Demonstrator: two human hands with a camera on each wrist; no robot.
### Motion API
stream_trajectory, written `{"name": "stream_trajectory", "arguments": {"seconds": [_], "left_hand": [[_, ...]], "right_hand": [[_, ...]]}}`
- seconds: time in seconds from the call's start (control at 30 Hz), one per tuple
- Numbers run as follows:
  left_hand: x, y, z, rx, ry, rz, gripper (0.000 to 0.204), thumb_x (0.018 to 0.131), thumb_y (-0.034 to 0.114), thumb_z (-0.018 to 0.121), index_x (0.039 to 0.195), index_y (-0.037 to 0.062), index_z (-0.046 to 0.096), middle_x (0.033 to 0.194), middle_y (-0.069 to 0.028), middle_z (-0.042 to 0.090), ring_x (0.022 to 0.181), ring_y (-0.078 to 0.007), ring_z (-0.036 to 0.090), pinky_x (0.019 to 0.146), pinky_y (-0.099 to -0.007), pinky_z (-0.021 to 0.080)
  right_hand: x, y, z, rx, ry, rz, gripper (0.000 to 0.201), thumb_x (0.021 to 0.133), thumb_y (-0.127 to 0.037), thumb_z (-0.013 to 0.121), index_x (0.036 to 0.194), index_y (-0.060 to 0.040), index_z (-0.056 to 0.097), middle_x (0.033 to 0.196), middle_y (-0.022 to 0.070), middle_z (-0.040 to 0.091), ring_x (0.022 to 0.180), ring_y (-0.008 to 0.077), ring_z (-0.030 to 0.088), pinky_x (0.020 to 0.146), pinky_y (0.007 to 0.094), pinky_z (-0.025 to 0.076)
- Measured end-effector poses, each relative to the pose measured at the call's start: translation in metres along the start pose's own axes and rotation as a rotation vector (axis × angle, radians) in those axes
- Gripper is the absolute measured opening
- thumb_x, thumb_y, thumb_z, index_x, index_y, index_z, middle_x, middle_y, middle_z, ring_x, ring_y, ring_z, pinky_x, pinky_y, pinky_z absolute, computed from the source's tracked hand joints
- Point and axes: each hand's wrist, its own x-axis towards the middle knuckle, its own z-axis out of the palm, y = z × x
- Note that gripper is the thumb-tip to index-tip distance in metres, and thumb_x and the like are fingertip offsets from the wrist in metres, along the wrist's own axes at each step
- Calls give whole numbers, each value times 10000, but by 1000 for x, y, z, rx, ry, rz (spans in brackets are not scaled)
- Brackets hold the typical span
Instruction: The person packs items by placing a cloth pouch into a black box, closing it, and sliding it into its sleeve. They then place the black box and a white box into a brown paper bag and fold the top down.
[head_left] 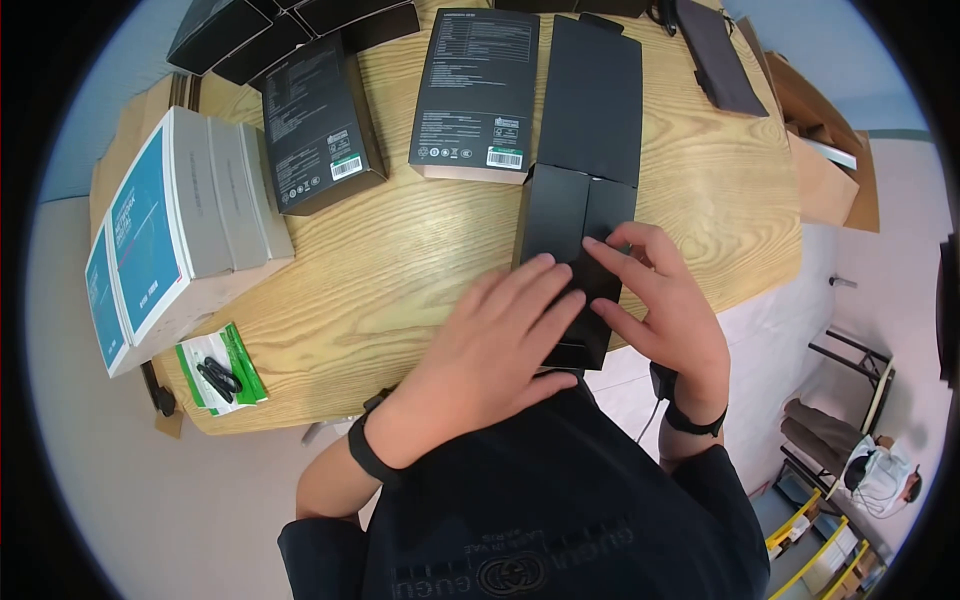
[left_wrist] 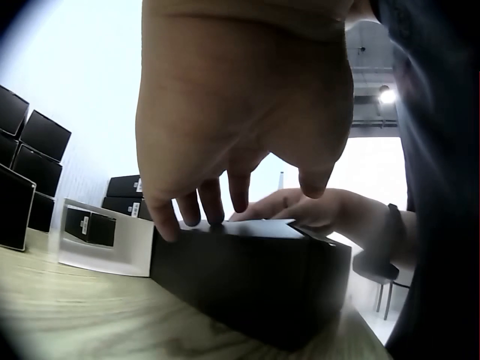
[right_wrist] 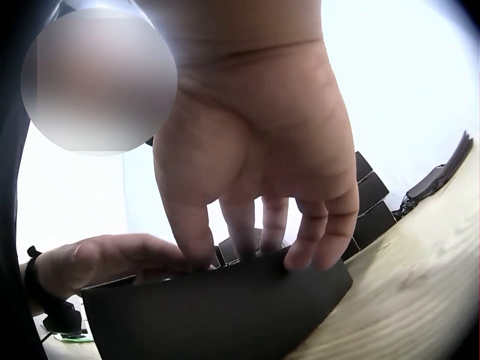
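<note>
A black box [head_left: 560, 215] lies near the table's front edge, its long lid [head_left: 592, 100] folded back away from the person and two inner flaps meeting along its top. The left hand [head_left: 490, 345] rests with extended fingers on the box's left side and top; in the left wrist view its fingertips touch the upper edge of the box [left_wrist: 247, 285]. The right hand [head_left: 665, 295] has slightly bent fingers on the top and right edge. In the right wrist view, the right hand [right_wrist: 255, 142] touches the top of the box [right_wrist: 217, 311] with its fingertips. What lies inside is hidden.
Two closed black boxes [head_left: 475, 90] [head_left: 320, 125] stand behind and to the left. White-and-blue boxes [head_left: 150, 240] stand at the left, near a green-and-white packet [head_left: 222, 370] with a black cable. A dark pouch [head_left: 715, 60] lies at the back right, beside an open carton [head_left: 825, 180].
</note>
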Motion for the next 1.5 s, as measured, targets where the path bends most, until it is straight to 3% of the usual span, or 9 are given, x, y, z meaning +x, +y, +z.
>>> {"name": "stream_trajectory", "arguments": {"seconds": [0.17, 0.33, 0.47, 0.5, 0.57, 0.63, 0.73, 0.83, 1.5], "left_hand": [[-3, -4, 11, 106, -49, 70, 589, 861, 301, 793, 1363, 54, 612, 1533, -130, 476, 1490, -350, 364, 1189, -515, 372], [-5, -19, 7, 12, -107, 152, 534, 881, 233, 772, 1359, 52, 620, 1572, -98, 462, 1522, -326, 338, 1218, -507, 355], [-9, -28, -5, 2, -95, 175, 484, 872, 173, 772, 1322, 49, 643, 1577, -76, 476, 1515, -324, 361, 1193, -483, 398], [-11, -31, -6, -5, -89, 161, 484, 872, 173, 772, 1322, 49, 643, 1577, -76, 476, 1515, -324, 361, 1193, -483, 398], [-15, -37, -7, -154, -42, 133, 453, 840, 127, 791, 1265, 43, 658, 1563, -70, 495, 1496, -331, 395, 1155, -464, 443], [-18, -40, -10, -218, -21, 98, 448, 820, 113, 804, 1238, 38, 660, 1535, -89, 515, 1478, -340, 419, 1135, -457, 460], [-21, -42, -10, -291, 40, 61, 461, 777, 84, 828, 1199, 22, 654, 1477, -127, 548, 1443, -355, 462, 1107, -447, 482], [-24, -44, -10, -272, 128, 50, 511, 731, 62, 847, 1194, 1, 638, 1415, -156, 570, 1404, -367, 498, 1092, -444, 490], [-46, -47, -3, -361, 133, -178, 612, 791, 35, 805, 1345, 73, 547, 1295, -146, 602, 1166, -371, 619, 971, -429, 529]], "right_hand": [[8, 36, -24, 175, 62, 78, 577, 856, -70, 774, 1403, -48, 590, 1253, 110, 579, 969, 223, 612, 791, 346, 516], [62, 67, -28, 810, 400, 562, 712, 974, -211, 698, 1563, -33, 340, 1145, 79, 612, 973, 155, 627, 805, 294, 513], [51, 122, -39, 1319, 566, 205, 624, 1039, -420, 587, 1551, -101, 428, 1167, 91, 645, 1099, 224, 607, 984, 394, 486], [56, 93, -38, 1320, 549, 213, 624, 1039, -420, 587, 1551, -101, 428, 1167, 91, 645, 1099, 224, 607, 984, 394, 486], [60, 9, -37, 1522, 1002, 190, 656, 1064, -504, 478, 1498, -11, 469, 1117, 143, 624, 1034, 265, 583, 999, 417, 444], [23, 42, -40, 1339, 306, -269, 742, 1058, -623, 353, 1408, 5, 537, 1119, 184, 620, 1082, 319, 572, 1041, 476, 401], [12, 4, -31, 526, 173, -335, 890, 882, -798, 522, 1195, 15, 703, 1198, 215, 597, 1138, 357, 567, 1021, 493, 436], [25, -36, -29, 114, -130, -350, 649, 686, -451, 885, 1198, -78, 742, 1344, 179, 533, 1271, 404, 501, 1062, 484, 396], [10, -54, 35, -246, -276, -202, 615, 732, -92, 782, 1327, -164, 647, 1507, 168, 435, 1463, 473, 326, 1185, 691, 260]]}}
